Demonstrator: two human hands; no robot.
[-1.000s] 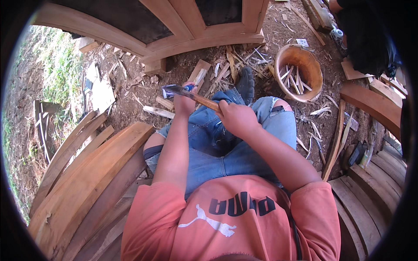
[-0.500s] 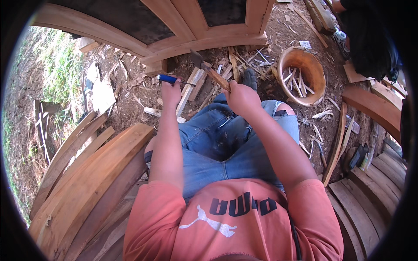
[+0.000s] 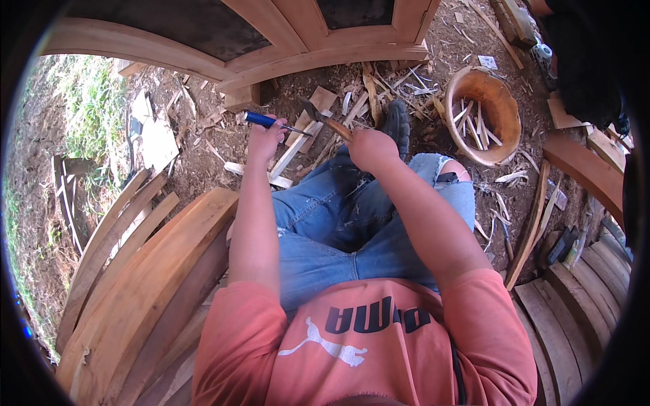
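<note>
My left hand [image 3: 266, 141] is closed around the blue handle of a screwdriver [image 3: 257, 119], whose thin metal shaft points right. In my right hand [image 3: 374, 150] is the wooden handle of a hammer [image 3: 334, 126]. Its dark metal head is up and to the left, close to the screwdriver's tip; I cannot tell if they touch. Beneath the tools, a pale strip of wood [image 3: 292, 151] lies slanted on the ground, beside a flat wood offcut [image 3: 322, 99]. My legs in blue jeans [image 3: 318, 203] are bent below.
A wooden panelled frame [image 3: 325, 55] stands across the far side. At right is an orange bucket [image 3: 502, 111] holding several wood sticks. Curved planks [image 3: 156, 271] are stacked at near left, more boards [image 3: 552, 318] at near right. Chips and offcuts litter the dirt.
The hammer's head has come down and slightly right, nearer the screwdriver. The screwdriver now slants more steeply downward to the right. Both hands keep their hold, and the view has shifted slightly.
</note>
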